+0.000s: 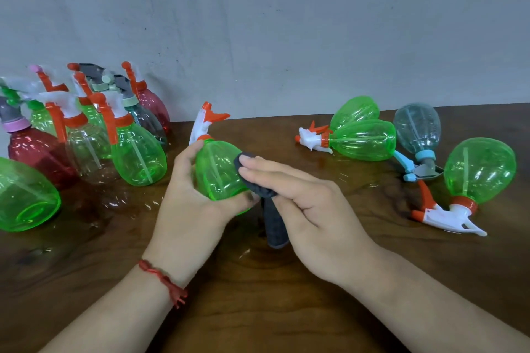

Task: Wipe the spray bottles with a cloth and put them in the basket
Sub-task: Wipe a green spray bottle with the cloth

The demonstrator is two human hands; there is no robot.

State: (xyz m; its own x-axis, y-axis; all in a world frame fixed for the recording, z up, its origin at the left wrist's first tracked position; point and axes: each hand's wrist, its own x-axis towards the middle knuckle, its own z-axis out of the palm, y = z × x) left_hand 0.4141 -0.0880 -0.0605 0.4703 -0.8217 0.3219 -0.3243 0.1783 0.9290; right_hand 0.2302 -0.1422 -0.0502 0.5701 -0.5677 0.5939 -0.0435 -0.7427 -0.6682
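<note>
The left hand [186, 198] wraps its fingers and thumb around the translucent green plastic spray bottle with the white and orange trigger head [218, 175], holding it up off the table with the nozzle pointing away and up. The right hand [309, 209] lays straight fingers over a dark grey cloth [275, 226] and presses it to the bottle's right flank. Its thumb, tucked beneath, appears to pinch the cloth, whose loose tail hangs down toward the dark brown wooden table [258, 309]. This looks like the wiping step on this one bottle. Next, probably, comes turning the bottle in the left hand to reach the unwiped side and the trigger, then carrying it to the basket, which is not in view, so its direction cannot be told. To the left a crowded cluster of upright green, red and clear spray bottles [94, 135] stands against the grey wall [258, 23], with one green bottle lying on its side [25, 198] at the frame's left edge. To the right, several green and pale blue bottles lie tipped over [364, 139]. The widest open table lies near the person and between the two groups.
</note>
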